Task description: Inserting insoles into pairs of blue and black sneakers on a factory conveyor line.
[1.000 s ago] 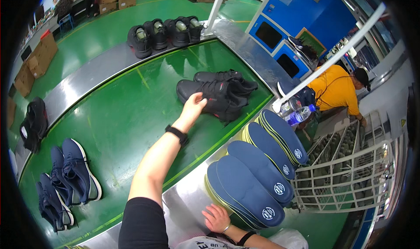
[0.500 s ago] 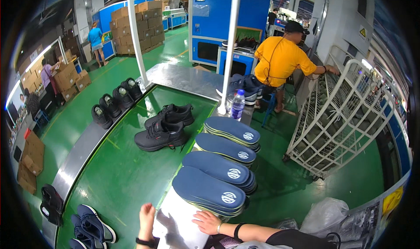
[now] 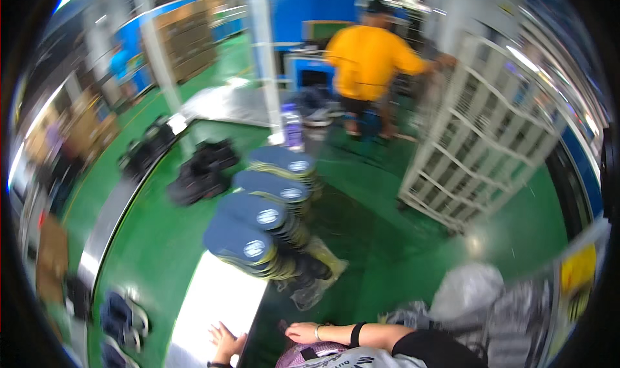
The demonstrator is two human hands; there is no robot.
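Note:
My left hand (image 3: pixel 226 343) is open, fingers spread over the bright white metal surface (image 3: pixel 223 294) at the near end of the bench. My right hand (image 3: pixel 301 333) is just past that surface's right edge, close to my body. Its fingers are too blurred to tell their shape, and I see no object in it. Ahead of both hands stand several stacks of dark blue insoles (image 3: pixel 232 235) with white round marks at the heels and yellowish edges. Below the stacks, at their right side, a clear plastic bag (image 3: pixel 326 264) shows.
Black shoes (image 3: pixel 203 171) stand on the green belt; dark blue shoes (image 3: pixel 123 319) sit near left. A bottle (image 3: pixel 292 127) with a purple label stands behind the insoles. Right are a white wire cart (image 3: pixel 478 142), plastic bags (image 3: pixel 465 290) and a person in yellow (image 3: pixel 368 61).
My view has swung to the right and blurred. My right hand has left the metal surface for the space beside its edge. My left hand has spread its fingers over the surface.

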